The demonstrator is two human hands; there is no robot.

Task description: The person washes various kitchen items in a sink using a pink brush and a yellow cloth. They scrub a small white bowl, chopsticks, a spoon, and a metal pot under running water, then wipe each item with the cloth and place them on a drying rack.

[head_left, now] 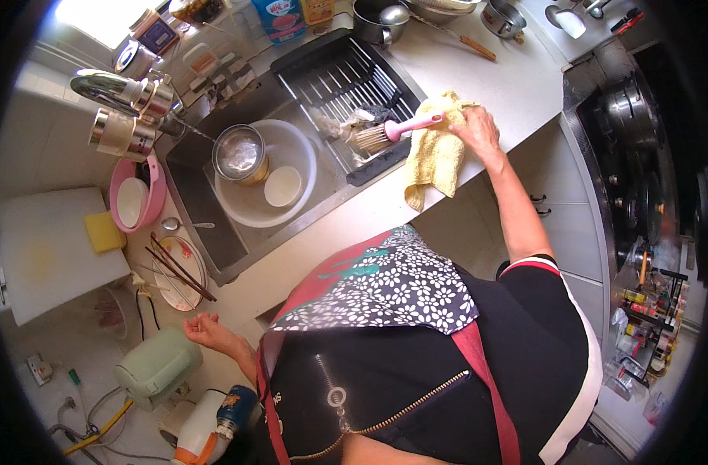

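Observation:
My right hand [477,132] is closed on a yellow cloth [435,160] at the counter's front edge, right of the sink. Beside the cloth, a pink-handled brush [394,129] lies over the black drying rack [354,78]. My left hand [205,332] is held near the plate at the lower left, its fingers loosely curled with nothing seen in them. Water runs from the faucet [147,104] toward a metal cup [239,152], which stands in a white plastic basin [295,218] in the sink. A small white bowl [283,186] lies beside the cup.
Chopsticks lie across a plate [198,256] left of the sink, near a spoon [188,224]. A pink basket [156,203] holds a bowl, beside a yellow sponge [105,231]. Pots [377,26] stand at the back. A stove [627,145] is at the right.

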